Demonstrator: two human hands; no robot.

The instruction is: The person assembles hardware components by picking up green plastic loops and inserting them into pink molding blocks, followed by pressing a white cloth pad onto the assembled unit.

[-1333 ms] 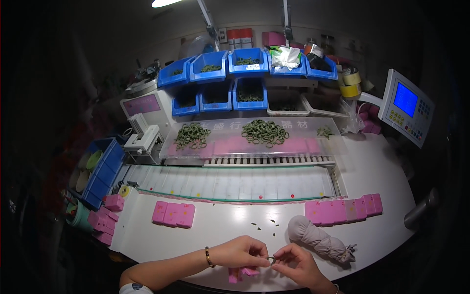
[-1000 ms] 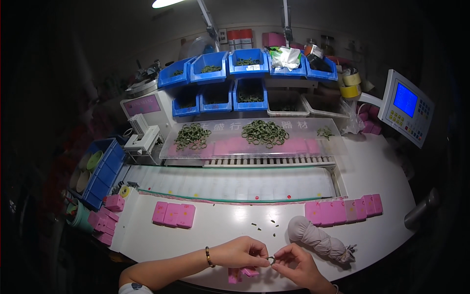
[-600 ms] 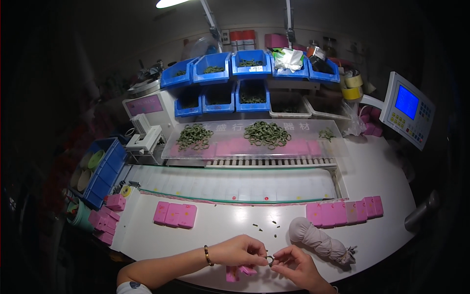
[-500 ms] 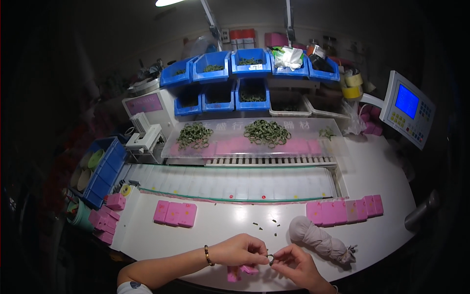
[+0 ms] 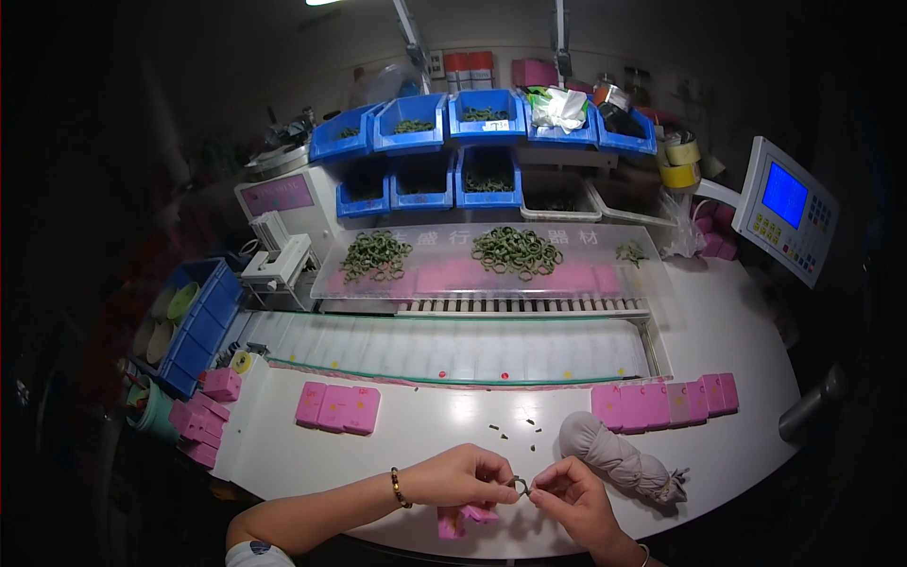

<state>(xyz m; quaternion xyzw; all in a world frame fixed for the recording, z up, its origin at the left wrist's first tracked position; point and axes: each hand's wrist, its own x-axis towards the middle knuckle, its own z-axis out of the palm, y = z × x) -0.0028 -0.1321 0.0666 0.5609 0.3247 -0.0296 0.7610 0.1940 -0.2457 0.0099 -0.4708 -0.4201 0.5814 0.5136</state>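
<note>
Near the front edge of the white worktop, a small dark green ring (image 5: 521, 486) sits between my two hands. My left hand (image 5: 465, 476), with a beaded bracelet at the wrist, pinches the ring's left side. On its other side the fingertips of my right hand (image 5: 574, 501) grip it too. Below the left hand lie pink mould pieces (image 5: 452, 521), partly hidden by that hand. Several tiny green scraps (image 5: 504, 437) are scattered just beyond the fingers. A twisted grey cloth bundle (image 5: 614, 455) rests to the right of my right hand.
Pink blocks stand in rows at left (image 5: 337, 408) and right (image 5: 645, 408). Farther back, a clear cover (image 5: 444, 274) bears piles of green rings (image 5: 517, 250), with blue bins (image 5: 487, 118) above. A control panel (image 5: 789, 210) rises at right; a blue crate (image 5: 203, 321) stands at left.
The ring has turned slightly between my fingers, and its opening shows more clearly. My hands have lifted a little, and the right fingers have drawn closer together.
</note>
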